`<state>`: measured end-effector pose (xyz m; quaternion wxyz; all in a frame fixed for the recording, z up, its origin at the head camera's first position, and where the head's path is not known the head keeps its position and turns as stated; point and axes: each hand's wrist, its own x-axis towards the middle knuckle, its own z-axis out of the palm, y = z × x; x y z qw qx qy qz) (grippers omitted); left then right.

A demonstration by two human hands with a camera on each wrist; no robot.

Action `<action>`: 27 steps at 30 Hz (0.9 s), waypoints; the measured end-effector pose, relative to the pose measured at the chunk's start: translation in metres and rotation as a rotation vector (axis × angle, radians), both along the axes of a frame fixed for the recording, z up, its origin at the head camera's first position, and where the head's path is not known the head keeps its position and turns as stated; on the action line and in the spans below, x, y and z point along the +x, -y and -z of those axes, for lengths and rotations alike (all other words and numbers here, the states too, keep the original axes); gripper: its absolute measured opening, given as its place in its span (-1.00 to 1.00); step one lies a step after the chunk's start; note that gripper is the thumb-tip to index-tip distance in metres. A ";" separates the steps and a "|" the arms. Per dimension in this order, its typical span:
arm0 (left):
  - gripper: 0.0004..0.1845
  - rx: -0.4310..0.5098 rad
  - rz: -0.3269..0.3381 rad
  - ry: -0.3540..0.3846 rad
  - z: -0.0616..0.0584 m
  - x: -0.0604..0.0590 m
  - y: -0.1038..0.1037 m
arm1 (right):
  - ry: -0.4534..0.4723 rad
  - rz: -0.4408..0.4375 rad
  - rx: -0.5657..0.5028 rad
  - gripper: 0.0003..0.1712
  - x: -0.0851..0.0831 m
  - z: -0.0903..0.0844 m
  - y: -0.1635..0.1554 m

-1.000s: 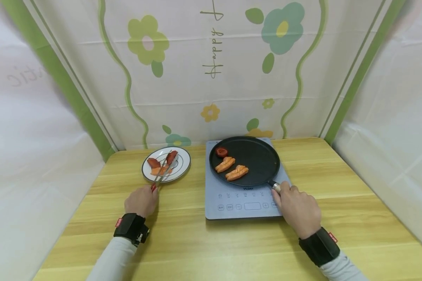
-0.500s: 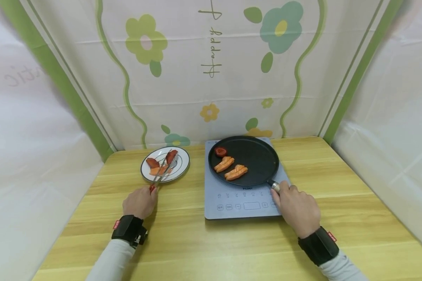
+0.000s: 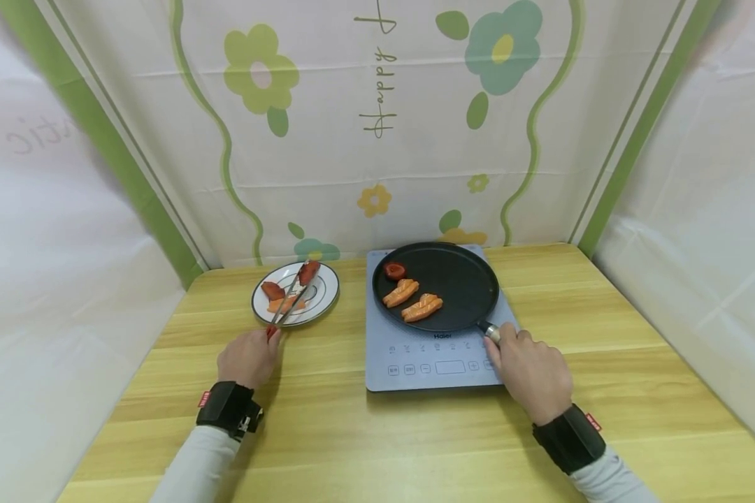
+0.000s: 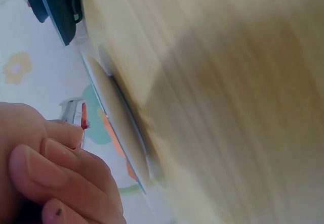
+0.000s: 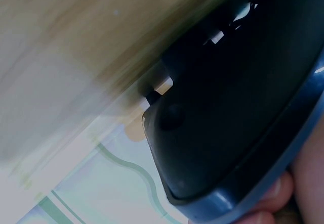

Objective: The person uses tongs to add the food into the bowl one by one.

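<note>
My left hand (image 3: 248,358) grips red-handled metal tongs (image 3: 283,309) over a white plate (image 3: 326,297) with dark rings. A reddish-brown piece of food (image 3: 310,271), like a chicken wing, sits between the tong tips. On the plate lie another reddish-brown piece (image 3: 273,290) and an orange salmon-like slice (image 3: 283,305). In the left wrist view the fingers (image 4: 61,168) are curled. My right hand (image 3: 535,374) holds the handle (image 3: 492,333) of a black flat pan (image 3: 462,293). Two scored salmon-like pieces (image 3: 422,307) and a dark red round piece (image 3: 395,271) lie in it.
Beneath the pan is a pale blue-grey induction cooker (image 3: 409,381) with a touch panel. Both stand on a wood-grain table (image 3: 327,440). A flower-printed curtain (image 3: 327,140) closes off the back, and white cloth hangs on both sides.
The tong tips and the reddish-brown piece between them have moved slightly away from me, toward the plate's far rim. My right hand and the pan stay where they were.
</note>
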<state>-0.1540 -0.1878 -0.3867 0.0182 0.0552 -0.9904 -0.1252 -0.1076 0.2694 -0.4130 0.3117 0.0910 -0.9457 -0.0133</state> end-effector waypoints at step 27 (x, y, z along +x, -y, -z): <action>-0.52 -0.007 0.025 -0.039 -0.018 0.003 -0.005 | 0.004 0.012 -0.023 -0.49 0.000 0.000 0.000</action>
